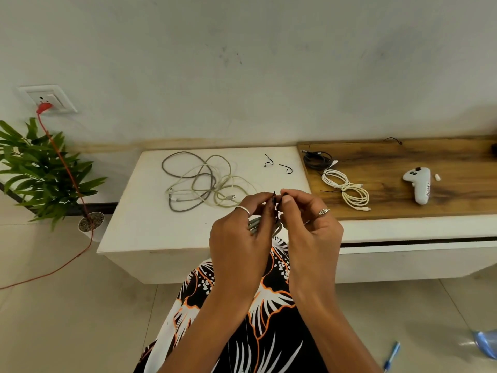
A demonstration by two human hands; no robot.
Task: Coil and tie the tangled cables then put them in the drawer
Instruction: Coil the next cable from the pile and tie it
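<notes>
My left hand (242, 238) and my right hand (309, 232) meet above the front edge of the white cabinet top (150, 224). Together they pinch a thin black tie (274, 204) wrapped round a coiled grey cable (255, 227), which shows only partly between my palms. A tangle of grey and cream cables (204, 181) lies on the cabinet top behind my hands. Two loose black ties (279, 165) lie further back. On the wooden shelf (403, 205) to the right rest a coiled black cable (317, 160) and a coiled white cable (347, 188).
A white controller (418, 184) and a small white piece (437, 177) sit on the wooden shelf. A potted plant (45, 170) stands at the left, with a red cord (61, 162) running from a wall socket (48, 99) to the floor. A blue pen (392, 355) lies on the floor.
</notes>
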